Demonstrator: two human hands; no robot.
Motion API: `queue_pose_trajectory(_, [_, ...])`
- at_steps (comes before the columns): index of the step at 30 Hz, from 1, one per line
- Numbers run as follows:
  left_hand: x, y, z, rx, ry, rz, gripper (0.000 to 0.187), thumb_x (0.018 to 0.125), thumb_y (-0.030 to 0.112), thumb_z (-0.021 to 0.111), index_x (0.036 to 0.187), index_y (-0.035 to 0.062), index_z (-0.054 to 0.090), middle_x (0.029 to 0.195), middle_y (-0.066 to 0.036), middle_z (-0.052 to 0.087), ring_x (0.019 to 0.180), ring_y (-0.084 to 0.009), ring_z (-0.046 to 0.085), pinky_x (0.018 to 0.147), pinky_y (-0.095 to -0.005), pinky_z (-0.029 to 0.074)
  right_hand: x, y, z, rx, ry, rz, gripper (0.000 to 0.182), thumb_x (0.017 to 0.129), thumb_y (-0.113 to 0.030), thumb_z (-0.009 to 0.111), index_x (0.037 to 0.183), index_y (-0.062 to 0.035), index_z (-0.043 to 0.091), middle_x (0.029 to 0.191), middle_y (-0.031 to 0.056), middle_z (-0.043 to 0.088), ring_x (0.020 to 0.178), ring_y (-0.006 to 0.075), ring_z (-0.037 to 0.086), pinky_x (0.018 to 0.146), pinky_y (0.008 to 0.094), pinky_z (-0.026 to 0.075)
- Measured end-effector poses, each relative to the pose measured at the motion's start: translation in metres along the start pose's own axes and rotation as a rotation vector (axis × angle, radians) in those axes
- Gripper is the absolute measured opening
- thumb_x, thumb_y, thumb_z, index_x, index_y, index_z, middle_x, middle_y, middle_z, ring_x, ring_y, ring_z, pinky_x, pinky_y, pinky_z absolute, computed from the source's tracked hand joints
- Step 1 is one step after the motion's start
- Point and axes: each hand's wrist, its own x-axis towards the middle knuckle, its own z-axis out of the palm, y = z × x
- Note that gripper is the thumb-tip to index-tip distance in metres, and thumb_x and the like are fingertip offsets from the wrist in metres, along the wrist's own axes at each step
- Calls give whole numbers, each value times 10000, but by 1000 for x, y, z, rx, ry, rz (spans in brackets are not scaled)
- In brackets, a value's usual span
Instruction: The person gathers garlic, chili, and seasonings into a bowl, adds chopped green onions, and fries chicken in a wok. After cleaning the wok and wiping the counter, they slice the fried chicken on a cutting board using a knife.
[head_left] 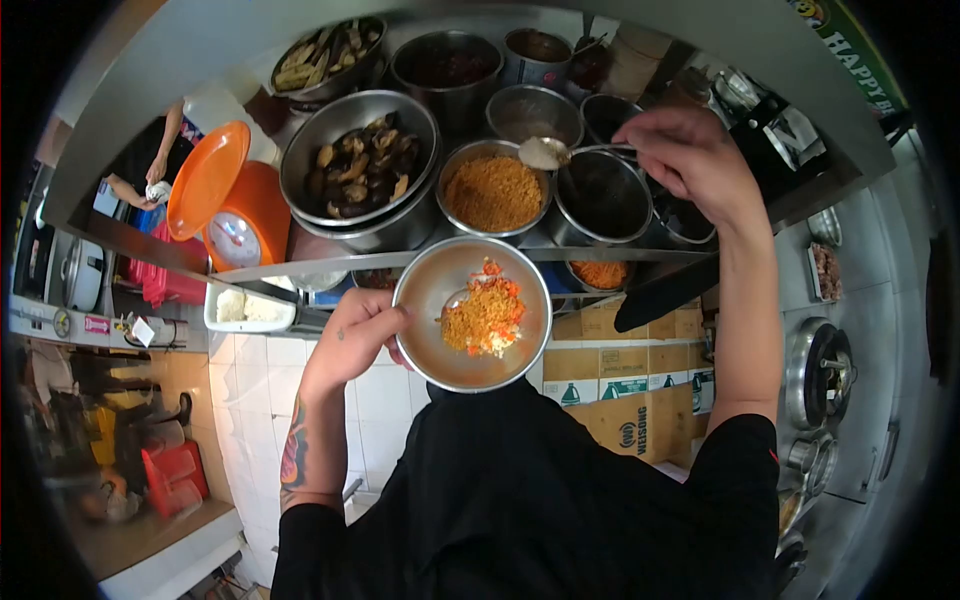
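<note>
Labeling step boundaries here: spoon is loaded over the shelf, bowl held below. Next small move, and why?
Probably bring the spoon down and tip it into the bowl. The right hand holds it heaped with something pale above the containers, while the left hand holds the bowl, already part-filled with orange crumbs, just below the shelf.

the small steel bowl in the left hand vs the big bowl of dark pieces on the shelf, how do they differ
The small steel bowl is held up at its rim by the left hand; the big bowl sits on the shelf, stacked in another bowl. The small steel bowl holds a small heap of orange crumbs with red and pale bits; the big bowl holds dark brown chunks. The big bowl is clearly wider. Both are round, shiny metal.
</note>
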Motion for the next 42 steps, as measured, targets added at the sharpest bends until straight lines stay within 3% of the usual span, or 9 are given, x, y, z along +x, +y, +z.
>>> queue_pose_trajectory(3, [-1,-3,1,-10,-2,-26,275,915,158,573,767,-65,634,669,-113,666,565,-176,676,540,-273,554,-31,-19,22,-29,-13,73,225,926,-146,613,992,49,704,604,-19,547,463,10,411,415,189,279])
queue_pose_trajectory(11, [-3,-3,4,-11,-19,5,278,925,164,586,751,-48,631,652,-107,652,556,-165,665,527,-274,555,-66,-32,39,-8,-32,27,173,935,-108,612,970,20,723,596,-30,553,469,8,409,426,194,282])
queue_pose_trajectory(17, [-4,-7,3,-20,-15,4,277,925,159,590,741,-43,633,646,-106,651,560,-160,663,532,-275,558,-75,-38,45,-73,-29,-88,166,938,-84,605,971,34,717,609,-25,563,542,20,466,487,199,334])
queue_pose_trajectory(34, [-6,-6,3,-21,-44,22,293,935,183,577,761,-44,641,664,-117,667,567,-159,667,543,-268,558,-78,-32,56,-72,-18,-62,141,935,-48,604,948,28,722,622,-18,579,570,26,495,511,203,369])
queue_pose_trajectory(36, [-7,-7,4,-46,-22,6,275,911,171,596,736,-32,654,641,-77,656,550,-131,636,529,-250,501,-80,-31,58,-67,-5,-59,140,935,-46,605,946,25,724,621,-17,578,574,27,499,513,205,373])
queue_pose_trajectory(39, [-7,-10,1,-35,-50,36,296,932,184,585,750,-43,639,643,-97,648,563,-157,662,536,-266,548,-81,-26,63,-114,20,-107,128,924,-22,610,947,25,727,647,3,607,586,41,524,526,209,398])
queue_pose_trajectory(41, [-8,-8,1,-29,-47,37,297,931,185,588,746,-43,636,640,-94,644,560,-156,660,534,-268,549,-80,-17,67,-196,32,-300,123,912,0,614,951,27,727,686,24,639,604,55,550,542,214,423])
queue_pose_trajectory(42, [-8,-7,2,-25,-45,38,299,930,186,590,742,-43,634,637,-92,640,557,-155,659,533,-271,549,-82,-24,65,-216,29,-239,120,907,8,617,955,31,725,716,37,659,618,67,574,555,217,447])
